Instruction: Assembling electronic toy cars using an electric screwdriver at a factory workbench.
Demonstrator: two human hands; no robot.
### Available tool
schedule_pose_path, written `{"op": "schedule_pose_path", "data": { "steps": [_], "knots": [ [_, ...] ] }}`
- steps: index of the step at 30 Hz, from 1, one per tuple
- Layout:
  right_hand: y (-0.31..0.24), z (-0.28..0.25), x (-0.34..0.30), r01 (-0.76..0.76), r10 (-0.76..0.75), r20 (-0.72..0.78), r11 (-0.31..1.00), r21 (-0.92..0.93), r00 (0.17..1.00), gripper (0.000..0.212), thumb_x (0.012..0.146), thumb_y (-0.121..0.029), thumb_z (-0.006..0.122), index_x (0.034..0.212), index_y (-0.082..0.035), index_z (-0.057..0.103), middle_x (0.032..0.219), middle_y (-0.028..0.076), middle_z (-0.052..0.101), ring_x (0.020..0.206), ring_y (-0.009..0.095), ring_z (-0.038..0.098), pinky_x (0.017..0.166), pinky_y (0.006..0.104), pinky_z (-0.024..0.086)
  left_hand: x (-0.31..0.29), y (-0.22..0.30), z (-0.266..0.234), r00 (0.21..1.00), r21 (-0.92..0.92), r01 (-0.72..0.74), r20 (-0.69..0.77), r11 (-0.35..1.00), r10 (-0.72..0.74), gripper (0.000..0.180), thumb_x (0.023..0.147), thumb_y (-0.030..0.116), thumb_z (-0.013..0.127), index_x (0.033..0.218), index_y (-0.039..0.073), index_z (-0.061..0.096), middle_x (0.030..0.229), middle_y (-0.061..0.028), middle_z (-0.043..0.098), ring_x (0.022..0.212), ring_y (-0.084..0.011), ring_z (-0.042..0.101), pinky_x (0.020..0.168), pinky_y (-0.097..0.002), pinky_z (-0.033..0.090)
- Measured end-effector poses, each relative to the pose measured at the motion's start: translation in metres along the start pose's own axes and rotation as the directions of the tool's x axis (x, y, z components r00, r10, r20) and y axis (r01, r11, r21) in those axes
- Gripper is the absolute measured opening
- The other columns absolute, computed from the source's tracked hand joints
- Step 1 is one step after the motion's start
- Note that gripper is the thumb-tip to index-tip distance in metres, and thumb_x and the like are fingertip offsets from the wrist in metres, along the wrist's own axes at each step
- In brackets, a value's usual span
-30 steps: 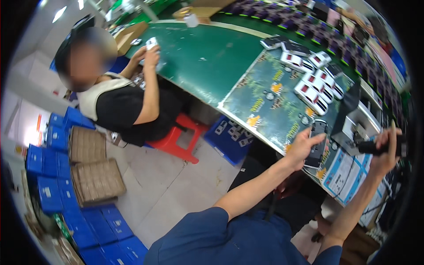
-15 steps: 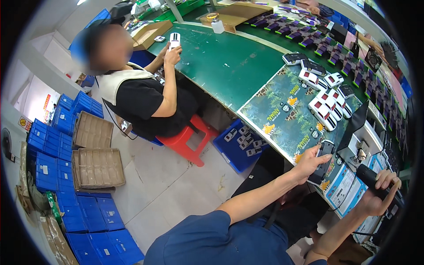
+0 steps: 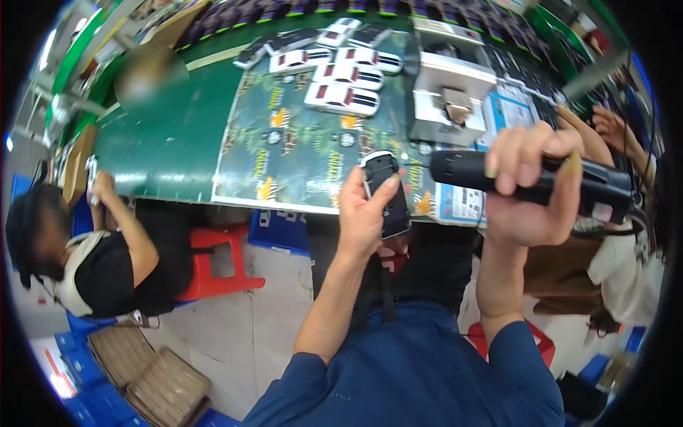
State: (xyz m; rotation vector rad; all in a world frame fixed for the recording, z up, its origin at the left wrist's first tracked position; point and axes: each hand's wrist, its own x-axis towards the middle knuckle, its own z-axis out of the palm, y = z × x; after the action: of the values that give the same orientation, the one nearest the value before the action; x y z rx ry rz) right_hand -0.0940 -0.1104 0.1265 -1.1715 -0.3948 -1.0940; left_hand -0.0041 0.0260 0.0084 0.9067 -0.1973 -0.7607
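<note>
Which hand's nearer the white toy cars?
Left. The left hand is below the white toy cars in view; the right hand is farther off, lower right of them, around a black tool.

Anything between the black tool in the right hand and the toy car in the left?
Nothing visible stands between the black tool in the right hand and the toy car. On the car itself, the thumb of the left hand covers part of the dark underside.

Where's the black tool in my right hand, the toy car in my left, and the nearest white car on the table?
Black tool (image 3: 462,169), head view: front part of its body.
Held toy car (image 3: 396,214), head view: dark underside.
Nearest white car (image 3: 346,99), head view: roof.
</note>
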Motion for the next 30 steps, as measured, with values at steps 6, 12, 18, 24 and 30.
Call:
{"op": "schedule_pose_path", "data": {
  "steps": [6,12,18,24,30],
  "knots": [
    [0.004,-0.002,-0.009,-0.045,0.040,-0.070,0.997,-0.068,0.997,0.011,0.096,-0.011,0.053,0.103,-0.005,0.047,0.073,0.006,0.050,0.059,0.016,0.052,0.062,0.0334,0.048,0.004,-0.008,0.010,0.997,0.037,0.048,0.057,0.998,-0.050,0.022,0.091,0.005,0.065,0.111,-0.001,0.059,0.098,-0.0116,0.069,0.079,-0.0189,0.071,0.067,-0.0293,0.062],
    [0.020,-0.001,-0.012,-0.076,0.070,-0.097,0.995,-0.061,0.993,0.015,0.093,-0.008,0.060,0.100,-0.002,0.048,0.076,0.009,0.054,0.057,0.015,0.054,0.060,0.0317,0.050,-0.001,-0.007,0.011,0.997,0.067,0.037,0.071,0.997,-0.042,0.020,0.091,0.005,0.066,0.110,0.000,0.061,0.096,-0.0065,0.069,0.079,-0.0128,0.068,0.070,-0.0252,0.057],
    [0.032,-0.001,-0.012,-0.061,0.053,-0.058,0.985,-0.161,0.997,0.014,0.089,-0.003,0.064,0.092,-0.001,0.050,0.071,0.007,0.057,0.054,0.011,0.054,0.054,0.0270,0.048,0.000,-0.004,0.013,0.996,0.091,0.018,0.082,0.996,-0.025,0.021,0.090,0.004,0.067,0.110,0.000,0.062,0.094,-0.0054,0.069,0.079,-0.0099,0.066,0.070,-0.0235,0.055],
    [0.032,-0.003,-0.011,-0.153,0.181,0.074,0.946,-0.287,0.981,0.018,0.092,-0.011,0.062,0.091,-0.007,0.045,0.068,0.005,0.049,0.052,0.012,0.046,0.054,0.0287,0.044,0.003,-0.002,0.013,0.995,0.114,0.014,0.096,0.993,-0.025,0.021,0.089,0.004,0.068,0.109,0.000,0.062,0.093,-0.0050,0.069,0.079,-0.0085,0.064,0.071,-0.0235,0.054],
    [0.034,0.000,-0.012,-0.216,0.239,0.079,0.950,-0.225,0.968,0.025,0.088,-0.015,0.069,0.088,-0.007,0.045,0.066,0.004,0.049,0.050,0.012,0.046,0.052,0.0285,0.043,0.003,0.000,0.009,0.993,0.170,0.054,0.099,0.984,-0.071,0.021,0.089,0.003,0.068,0.108,-0.001,0.062,0.092,-0.0054,0.069,0.079,-0.0082,0.064,0.073,-0.0233,0.053]
  ]
}}
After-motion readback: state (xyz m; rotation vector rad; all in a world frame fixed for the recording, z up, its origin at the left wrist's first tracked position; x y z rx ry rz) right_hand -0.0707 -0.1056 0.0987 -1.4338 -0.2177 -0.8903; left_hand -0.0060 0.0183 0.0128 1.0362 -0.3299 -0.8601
